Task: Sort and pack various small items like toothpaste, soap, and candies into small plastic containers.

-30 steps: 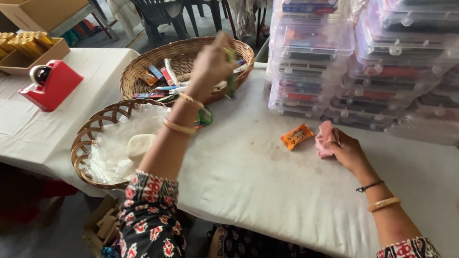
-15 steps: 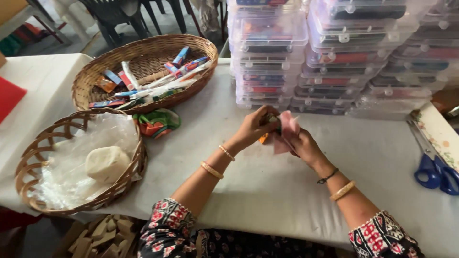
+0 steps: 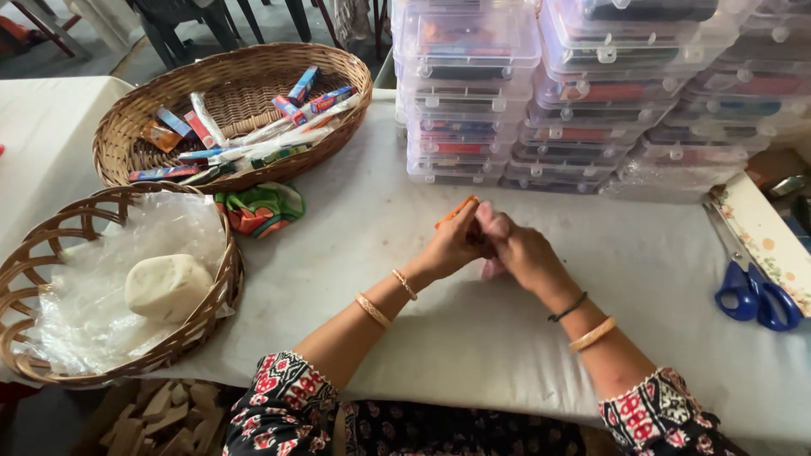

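My two hands meet over the middle of the white table (image 3: 439, 338). My left hand (image 3: 450, 247) pinches a small orange packet (image 3: 456, 209), whose end sticks up above the fingers. My right hand (image 3: 519, 252) presses against the left and is closed on a small pink thing (image 3: 492, 269), which is mostly hidden under the fingers. Both wrists wear bangles. The sleeves are patterned red and black.
At the back left, a wicker basket (image 3: 127, 127) holds several tubes and packets. A nearer wicker basket (image 3: 221, 287) holds a plastic sheet and a pale lump (image 3: 167, 287). A colourful cloth (image 3: 258, 208) lies between them. Stacked clear plastic boxes (image 3: 591, 93) stand behind; blue scissors (image 3: 754, 292) lie at the right.
My left hand has come back from the far basket to the middle and joined my right hand. The orange packet has been lifted off the table. The view has swung right.
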